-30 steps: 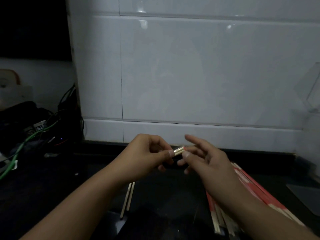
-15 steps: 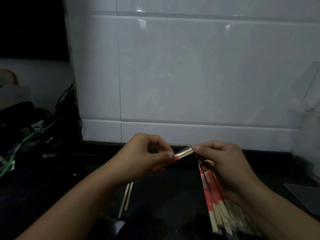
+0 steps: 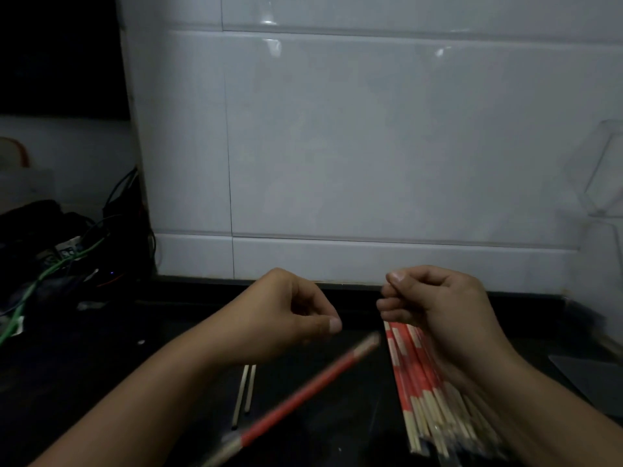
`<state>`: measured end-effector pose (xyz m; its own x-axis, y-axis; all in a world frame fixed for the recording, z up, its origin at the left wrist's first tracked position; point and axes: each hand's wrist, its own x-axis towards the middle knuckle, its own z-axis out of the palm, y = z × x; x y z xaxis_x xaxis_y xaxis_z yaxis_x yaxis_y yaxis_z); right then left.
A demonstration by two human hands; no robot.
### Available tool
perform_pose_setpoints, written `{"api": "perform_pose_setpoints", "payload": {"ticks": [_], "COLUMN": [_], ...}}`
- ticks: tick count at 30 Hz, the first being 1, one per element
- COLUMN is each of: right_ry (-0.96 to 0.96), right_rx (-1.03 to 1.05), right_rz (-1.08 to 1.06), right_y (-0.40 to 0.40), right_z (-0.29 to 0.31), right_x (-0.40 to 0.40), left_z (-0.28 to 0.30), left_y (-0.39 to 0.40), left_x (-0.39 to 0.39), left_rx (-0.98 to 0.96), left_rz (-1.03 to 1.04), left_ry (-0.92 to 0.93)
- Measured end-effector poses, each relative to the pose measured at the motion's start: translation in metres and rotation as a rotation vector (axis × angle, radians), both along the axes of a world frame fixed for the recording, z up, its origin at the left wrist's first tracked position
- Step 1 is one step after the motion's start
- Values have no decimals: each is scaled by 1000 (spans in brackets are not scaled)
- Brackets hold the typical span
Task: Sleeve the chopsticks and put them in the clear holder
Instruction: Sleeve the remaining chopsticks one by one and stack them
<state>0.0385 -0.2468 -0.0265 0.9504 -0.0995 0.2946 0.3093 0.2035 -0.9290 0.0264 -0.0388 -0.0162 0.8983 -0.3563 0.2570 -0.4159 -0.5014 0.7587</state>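
Note:
A chopstick pair in a red paper sleeve [image 3: 303, 394] shows as a blurred slanted streak below and between my hands, and neither hand touches it. My left hand [image 3: 286, 318] hovers above it with curled fingers and holds nothing. My right hand [image 3: 435, 305] grips the top of a bundle of red-and-white sleeved chopsticks [image 3: 424, 392], which fans down toward the lower right. Two bare wooden chopsticks [image 3: 244, 392] lie on the dark counter under my left wrist. The clear holder [image 3: 603, 170] sits against the white tiled wall at the far right.
Tangled cables and dark gear [image 3: 50, 257] crowd the counter at the left. A flat grey sheet [image 3: 590, 379] lies at the right edge. The white tiled wall [image 3: 371, 146] closes off the back of the black counter [image 3: 101, 348].
Both hands pinched one sleeved pair between them before. Now the hands have drawn apart, and that pair has left the fingers and swings down, blurred.

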Motion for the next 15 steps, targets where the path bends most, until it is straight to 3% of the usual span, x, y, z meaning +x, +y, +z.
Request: {"api": "perform_pose_setpoints", "payload": {"ticks": [3, 5, 9, 12, 15], "right_ry": [-9, -22, -64, -58, -60], "right_rx": [-83, -252, -676, -798, -886], "right_rz": [-40, -66, -100, -112, -104], "right_y": [-1, -2, -4, -4, -5], "right_z": [-4, -7, -12, -15, -17], "right_x": [4, 8, 12, 14, 16], "left_z": [-1, -2, -6, -13, -20], "left_y": [0, -1, -9, -20, -25], "left_x": [1, 2, -7, -14, -12], "left_rx": [-2, 54, 416, 656, 717], "left_rz": [37, 70, 44, -8, -25], "left_ry": [-45, -51, 42, 90, 111]}}
